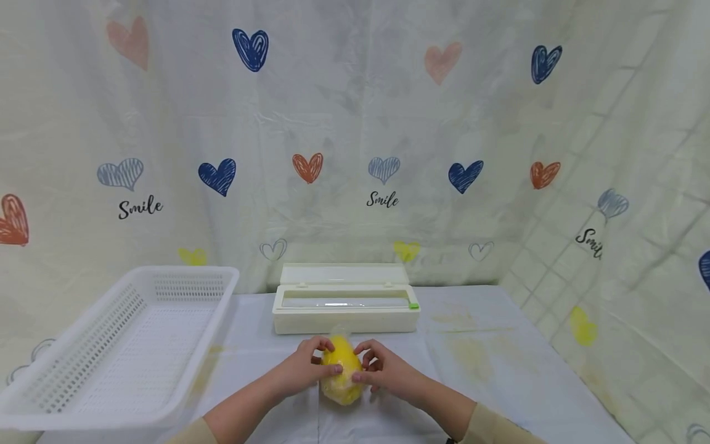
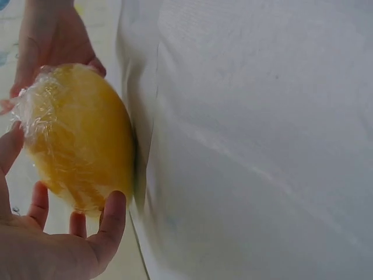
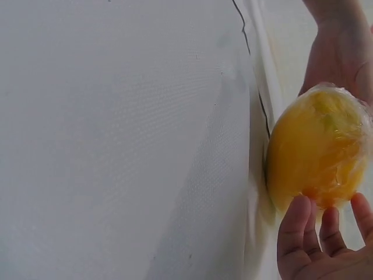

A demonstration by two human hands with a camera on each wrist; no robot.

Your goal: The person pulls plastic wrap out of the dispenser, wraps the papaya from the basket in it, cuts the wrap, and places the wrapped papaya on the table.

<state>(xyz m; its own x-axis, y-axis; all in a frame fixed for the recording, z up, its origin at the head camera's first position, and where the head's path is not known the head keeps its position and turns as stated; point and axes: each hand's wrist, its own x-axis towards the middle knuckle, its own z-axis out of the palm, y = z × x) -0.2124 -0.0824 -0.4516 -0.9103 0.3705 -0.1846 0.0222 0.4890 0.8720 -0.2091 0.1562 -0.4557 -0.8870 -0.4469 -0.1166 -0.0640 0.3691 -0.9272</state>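
Note:
An oval yellow fruit (image 1: 345,357) wrapped in clear cling film (image 2: 44,105) is between both hands, over the near middle of the table. My left hand (image 1: 307,366) holds its left side, thumb on the near face and fingers farther back. From the opposite side my right hand (image 1: 388,371) holds it with thumb and curled fingertips. The film looks bunched and wrinkled at one side in the left wrist view, smooth over the rest. In the right wrist view, the fruit (image 3: 312,146) has a greenish patch under the film.
Behind the fruit stands a white cling film dispenser (image 1: 346,322), lid (image 1: 344,273) raised, with a roll (image 1: 338,303) inside and a green slider (image 1: 413,306) at its right end. A white perforated basket (image 1: 191,364) sits at the left. Heart-printed curtains (image 1: 333,123) hang behind the cloth-covered table (image 1: 471,345).

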